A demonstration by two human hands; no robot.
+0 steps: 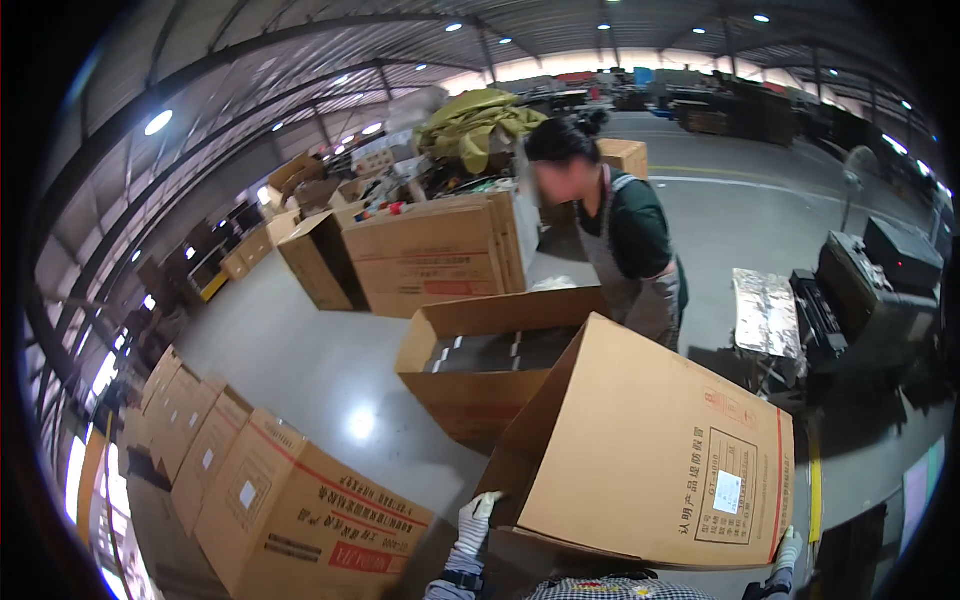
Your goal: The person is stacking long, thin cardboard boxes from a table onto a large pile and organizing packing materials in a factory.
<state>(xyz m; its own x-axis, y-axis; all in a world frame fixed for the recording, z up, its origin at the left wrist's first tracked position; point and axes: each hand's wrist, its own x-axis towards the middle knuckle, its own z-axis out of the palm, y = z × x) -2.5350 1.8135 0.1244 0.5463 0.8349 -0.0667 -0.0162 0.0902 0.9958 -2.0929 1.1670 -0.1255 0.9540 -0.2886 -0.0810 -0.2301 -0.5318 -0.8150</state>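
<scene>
A large brown cardboard box [640, 450] with a red stripe and a white label stands tilted right in front of me. My left hand [480, 508], in a pale glove, grips its lower left edge beside the dark open side. At the lower right corner my right hand [788, 550], also gloved, holds the box's edge; its fingers are partly hidden. Just beyond is an open carton [470, 395] with dark contents and pale strips inside. A co-worker [635, 235] in a dark green top and grey apron leans over behind the two boxes.
Several closed cartons [310, 510] stand in a row at the left. Farther back, big boxes [425, 260] sit below a heap with a yellow-green sheet [480, 125]. Dark machinery [870, 290] and a foil-covered stand [767, 312] are at the right.
</scene>
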